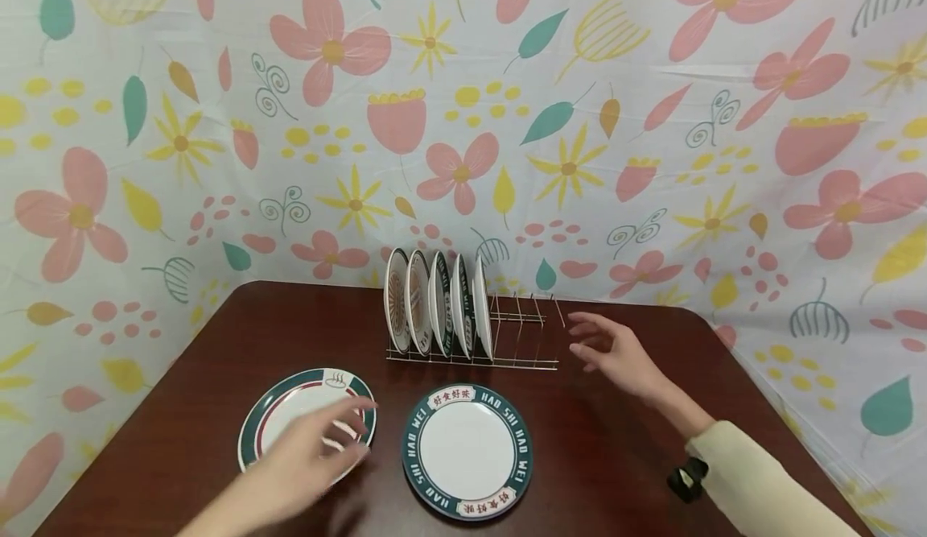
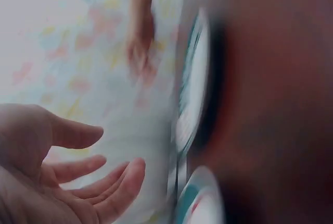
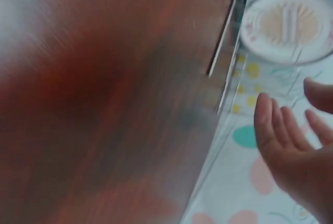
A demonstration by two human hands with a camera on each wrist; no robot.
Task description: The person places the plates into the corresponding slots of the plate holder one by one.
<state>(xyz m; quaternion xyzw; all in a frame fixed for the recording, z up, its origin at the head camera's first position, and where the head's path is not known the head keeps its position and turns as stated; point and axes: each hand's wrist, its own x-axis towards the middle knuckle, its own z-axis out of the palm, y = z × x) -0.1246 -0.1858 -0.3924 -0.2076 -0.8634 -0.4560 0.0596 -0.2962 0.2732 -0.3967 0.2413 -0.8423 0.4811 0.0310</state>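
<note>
In the head view my left hand (image 1: 307, 460) hovers over a plate (image 1: 297, 396) with a green rim and a red ring, its fingers loosely bent and holding nothing. To its right lies a second plate (image 1: 467, 448), white with a green lettered rim. My right hand (image 1: 615, 352) is in the air just right of a wire dish rack (image 1: 525, 364), holding nothing. Several plates (image 1: 440, 303) stand upright in the rack's left part. The left wrist view, blurred, has the left hand (image 2: 78, 172) with thumb and fingers apart. In the right wrist view the right hand (image 3: 291, 146) is likewise relaxed.
The dark brown table (image 1: 623, 456) bears everything. Behind it hangs a flowered cloth (image 1: 463, 118). The rack's right part shows bare wire slots. A black watch-like band (image 1: 686, 479) is at the right wrist, by a light sleeve (image 1: 760, 472).
</note>
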